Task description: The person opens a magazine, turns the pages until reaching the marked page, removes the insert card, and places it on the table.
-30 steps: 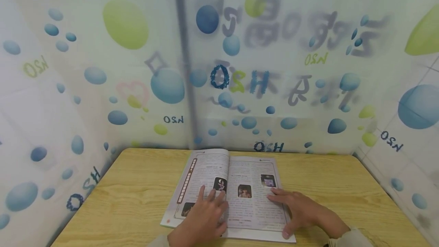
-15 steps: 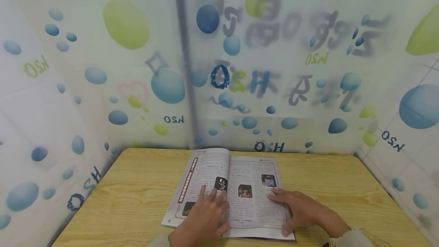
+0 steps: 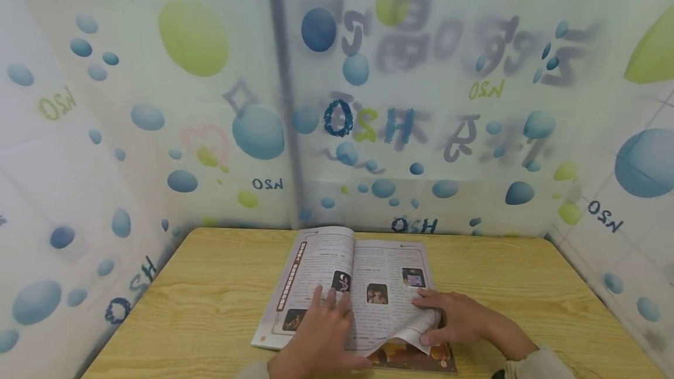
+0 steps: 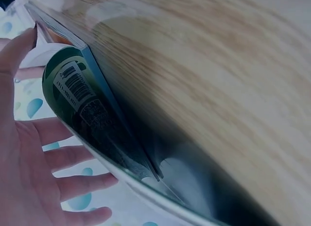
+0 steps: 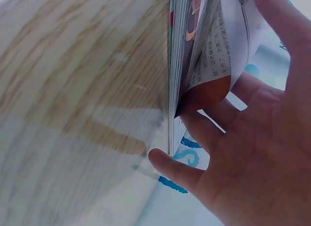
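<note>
An open magazine [image 3: 321, 262] lies on the wooden table [image 3: 210, 297], close to the front edge. My left hand [image 3: 322, 335] rests flat, fingers spread, on the left page by the spine. In the left wrist view that hand [image 4: 29, 172] hovers open beside the magazine's back cover [image 4: 92, 114]. My right hand [image 3: 453, 320] pinches the lower corner of the right page [image 3: 405, 332], thumb on one side and fingers on the other. The corner curls up off the page below it. The right wrist view shows the curled page [image 5: 214, 56] held in my right hand [image 5: 262, 153].
A translucent sheet [image 3: 368, 104] printed with blue and green bubbles walls the table at the back, left and right. Bare wood [image 3: 526, 285] lies on both sides of the magazine. A brown picture page [image 3: 416, 357] shows under the lifted corner.
The right page's lower corner has lifted and curled up in my right hand, uncovering the page beneath. My left hand shifted slightly right and stays flat on the left page.
</note>
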The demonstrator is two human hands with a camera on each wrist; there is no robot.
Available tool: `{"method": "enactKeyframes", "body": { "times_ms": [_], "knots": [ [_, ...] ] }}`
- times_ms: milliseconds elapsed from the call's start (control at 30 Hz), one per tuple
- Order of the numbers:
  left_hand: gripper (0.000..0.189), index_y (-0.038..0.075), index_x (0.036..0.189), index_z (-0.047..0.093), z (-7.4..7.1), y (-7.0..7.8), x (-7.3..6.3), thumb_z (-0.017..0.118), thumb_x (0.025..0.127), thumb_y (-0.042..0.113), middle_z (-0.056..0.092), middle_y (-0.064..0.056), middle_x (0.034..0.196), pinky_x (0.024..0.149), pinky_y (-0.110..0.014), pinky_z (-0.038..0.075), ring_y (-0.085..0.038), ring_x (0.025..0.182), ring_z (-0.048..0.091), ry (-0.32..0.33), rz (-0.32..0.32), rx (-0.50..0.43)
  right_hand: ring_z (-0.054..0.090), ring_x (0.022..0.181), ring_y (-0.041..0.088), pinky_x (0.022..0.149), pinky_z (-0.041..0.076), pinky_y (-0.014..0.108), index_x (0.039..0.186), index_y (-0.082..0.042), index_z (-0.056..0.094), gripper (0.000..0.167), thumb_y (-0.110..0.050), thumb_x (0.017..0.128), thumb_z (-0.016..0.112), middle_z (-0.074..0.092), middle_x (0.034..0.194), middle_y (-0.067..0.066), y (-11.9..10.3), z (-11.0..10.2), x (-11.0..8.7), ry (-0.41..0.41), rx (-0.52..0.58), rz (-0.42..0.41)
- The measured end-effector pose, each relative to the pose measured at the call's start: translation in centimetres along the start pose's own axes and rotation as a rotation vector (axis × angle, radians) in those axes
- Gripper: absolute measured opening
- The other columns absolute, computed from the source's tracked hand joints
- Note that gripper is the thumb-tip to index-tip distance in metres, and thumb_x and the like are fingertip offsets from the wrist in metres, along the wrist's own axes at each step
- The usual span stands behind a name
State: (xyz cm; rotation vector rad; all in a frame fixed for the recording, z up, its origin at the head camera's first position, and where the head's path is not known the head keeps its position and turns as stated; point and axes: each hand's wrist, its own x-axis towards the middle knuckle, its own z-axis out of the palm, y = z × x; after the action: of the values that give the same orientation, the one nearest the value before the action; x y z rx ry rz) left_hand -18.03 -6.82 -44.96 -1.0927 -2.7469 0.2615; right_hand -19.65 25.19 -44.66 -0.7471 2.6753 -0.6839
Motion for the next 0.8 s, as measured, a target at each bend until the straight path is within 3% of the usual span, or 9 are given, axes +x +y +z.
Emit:
{"method": "enactKeyframes", "body": {
  "times_ms": [167,500,600,700,800],
  "knots": [
    [0.086,0.012,0.103,0.077,-0.06,0.39,0.16,0.050,0.074,0.088,0.059,-0.009,0.132,0.100,-0.059,0.043,-0.037,0.120,0.056,0.018,-0.014,-0.013,0.045,0.133,0.046,0.100,0.038,0.066,0.137,-0.008,0.060,0.072,-0.058,0.086,0.068,0.049,0.148,0.017,-0.21,-0.13,-0.09,-0.002,0.006,0.020],
    [0.065,0.014,0.098,0.076,-0.35,0.04,-0.08,0.055,0.084,0.074,0.062,-0.007,0.126,0.094,-0.058,0.047,-0.035,0.117,0.058,0.058,-0.016,-0.021,0.047,0.132,0.045,0.101,0.038,0.066,0.138,-0.005,0.058,0.069,-0.055,0.091,0.063,0.052,0.145,0.016,-0.69,-0.22,0.24,0.017,0.017,0.043],
    [0.062,0.020,0.116,0.071,-0.43,0.03,0.06,0.056,0.085,0.071,0.062,-0.006,0.128,0.094,-0.057,0.047,-0.031,0.118,0.057,0.081,-0.004,-0.002,0.058,0.119,0.031,0.096,0.047,0.054,0.138,-0.005,0.057,0.065,-0.053,0.094,0.059,0.059,0.137,0.014,-0.49,-0.23,0.31,0.021,0.016,0.033],
    [0.070,0.026,0.143,0.053,-0.40,-0.03,0.19,0.060,0.086,0.067,0.056,-0.007,0.140,0.096,-0.057,0.047,-0.030,0.126,0.054,0.138,0.042,-0.038,0.059,0.104,0.020,0.090,0.050,0.046,0.139,-0.007,0.056,0.061,-0.051,0.098,0.054,0.062,0.131,0.012,-0.34,-0.24,0.44,0.020,0.028,0.045],
    [0.078,0.033,0.155,0.033,-0.35,-0.05,0.33,0.065,0.088,0.059,0.039,-0.005,0.157,0.100,-0.056,0.045,-0.029,0.139,0.043,0.220,0.141,-0.094,0.059,0.112,0.027,0.094,0.047,0.053,0.141,-0.009,0.055,0.058,-0.050,0.101,0.048,0.060,0.135,0.014,-0.38,-0.24,0.39,0.004,0.073,0.092]
  ]
}}
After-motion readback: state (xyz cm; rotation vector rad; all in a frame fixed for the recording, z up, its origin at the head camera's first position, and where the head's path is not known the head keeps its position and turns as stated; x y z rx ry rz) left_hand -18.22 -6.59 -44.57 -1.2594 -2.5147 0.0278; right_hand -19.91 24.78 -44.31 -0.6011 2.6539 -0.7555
